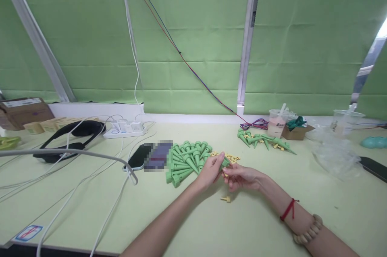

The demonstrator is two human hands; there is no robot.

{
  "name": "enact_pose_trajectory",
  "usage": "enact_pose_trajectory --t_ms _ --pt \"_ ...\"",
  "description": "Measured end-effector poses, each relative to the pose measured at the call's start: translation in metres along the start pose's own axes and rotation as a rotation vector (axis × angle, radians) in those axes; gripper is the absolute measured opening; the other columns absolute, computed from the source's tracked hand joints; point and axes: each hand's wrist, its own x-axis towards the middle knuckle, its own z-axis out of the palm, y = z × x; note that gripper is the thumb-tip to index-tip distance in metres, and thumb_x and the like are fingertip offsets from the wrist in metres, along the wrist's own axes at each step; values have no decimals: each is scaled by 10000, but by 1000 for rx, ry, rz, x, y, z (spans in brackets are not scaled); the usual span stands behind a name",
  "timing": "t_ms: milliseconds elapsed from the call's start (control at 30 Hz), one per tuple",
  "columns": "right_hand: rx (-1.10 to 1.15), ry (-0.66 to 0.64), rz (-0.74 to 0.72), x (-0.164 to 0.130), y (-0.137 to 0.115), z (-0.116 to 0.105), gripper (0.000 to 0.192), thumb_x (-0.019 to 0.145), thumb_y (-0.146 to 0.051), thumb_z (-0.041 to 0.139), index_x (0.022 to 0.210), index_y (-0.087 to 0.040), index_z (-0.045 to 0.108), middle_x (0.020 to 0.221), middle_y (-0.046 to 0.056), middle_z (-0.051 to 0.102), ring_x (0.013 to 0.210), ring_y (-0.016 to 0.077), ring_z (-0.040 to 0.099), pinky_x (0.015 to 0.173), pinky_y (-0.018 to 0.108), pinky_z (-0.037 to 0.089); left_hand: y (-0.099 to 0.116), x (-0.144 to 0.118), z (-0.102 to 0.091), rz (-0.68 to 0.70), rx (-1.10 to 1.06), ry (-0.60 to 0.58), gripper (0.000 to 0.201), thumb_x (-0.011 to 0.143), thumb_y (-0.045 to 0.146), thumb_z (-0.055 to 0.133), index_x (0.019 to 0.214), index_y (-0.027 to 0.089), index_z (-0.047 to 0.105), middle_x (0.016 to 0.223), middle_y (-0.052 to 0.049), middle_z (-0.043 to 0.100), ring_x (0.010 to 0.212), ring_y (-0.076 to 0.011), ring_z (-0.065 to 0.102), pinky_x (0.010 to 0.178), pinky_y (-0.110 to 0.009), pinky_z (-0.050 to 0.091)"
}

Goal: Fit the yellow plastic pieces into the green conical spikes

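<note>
Overhead, green cloth walls (193,27) on pale metal struts back a light green table (272,224) strewn with white cables (and a power strip (125,130)), where the left hand (211,170) grips a green spike (225,162) beside the green pile (186,162), while the right hand (240,177) pinches a small yellow piece (225,174) against it

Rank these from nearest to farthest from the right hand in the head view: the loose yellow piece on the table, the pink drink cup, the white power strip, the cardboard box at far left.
1. Loose yellow piece: just below the right hand, on the table.
2. Pink drink cup: behind and to the right, near the wall.
3. White power strip: far back left.
4. Cardboard box: far left edge.
</note>
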Motion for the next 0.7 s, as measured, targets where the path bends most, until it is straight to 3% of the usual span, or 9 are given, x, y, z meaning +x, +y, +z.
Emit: enact_pose_trajectory --t_ms 133,333,433,600,700 --pt "-132 126 -6 3 -1 -2 365 579 -411 798 633 -120 585 572 -11 616 469 49 559 476 148 484 -4 3 -1 31 40 47 548 836 600 349 483 182 377 353 50 301 331 -63 256 378 -228 184" --pt "-325 313 -129 11 2 -4 374 581 -379 771 541 -168 465 446 -63 516 383 52 477 443 184 442 -12 6 2 152 154 177 470 856 552 346 586 176 432 487 46 330 481 -96 315 501 -249 273" --pt "-472 386 -247 12 5 -1 369 599 -355 730 524 -192 407 413 -71 468 382 75 458 444 216 426 -17 7 2 138 261 243 443 859 543 341 628 179 445 542 42 354 527 -105 336 537 -248 284" --pt "-937 589 -637 11 9 8 299 700 -270 578 523 -204 346 459 -51 430 456 97 426 476 224 338 -20 6 2 79 334 280 408 852 551 358 688 194 468 573 41 420 540 -112 388 565 -245 314" --pt "-1081 605 -657 8 8 8 228 756 -290 535 592 -198 406 522 -36 481 496 106 443 498 226 334 -16 5 1 92 266 343 410 856 560 351 732 196 493 618 28 456 574 -120 427 575 -244 335"
